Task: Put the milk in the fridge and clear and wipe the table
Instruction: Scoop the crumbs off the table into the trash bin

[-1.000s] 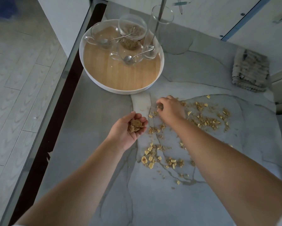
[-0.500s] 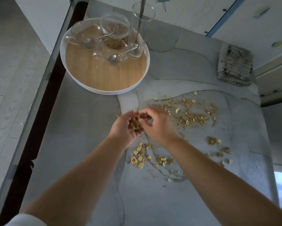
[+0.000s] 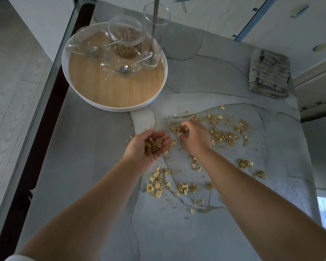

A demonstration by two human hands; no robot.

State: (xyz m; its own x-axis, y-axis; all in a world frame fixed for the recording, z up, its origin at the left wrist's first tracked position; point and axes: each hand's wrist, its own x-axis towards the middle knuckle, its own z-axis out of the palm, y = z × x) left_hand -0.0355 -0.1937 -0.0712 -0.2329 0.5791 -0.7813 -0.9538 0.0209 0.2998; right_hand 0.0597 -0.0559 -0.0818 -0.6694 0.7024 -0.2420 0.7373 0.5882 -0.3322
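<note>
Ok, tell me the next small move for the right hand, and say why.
Probably carry the right hand across to the cupped left hand and drop its pinch there. Its fingers are curled round a clump of crumbs on the table, the left palm beside it holds a pile, and more lie scattered.

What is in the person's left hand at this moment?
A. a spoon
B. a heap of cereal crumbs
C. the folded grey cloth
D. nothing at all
B: the left hand is cupped palm up over the table, and a heap of brown crumbs lies in it.
</note>
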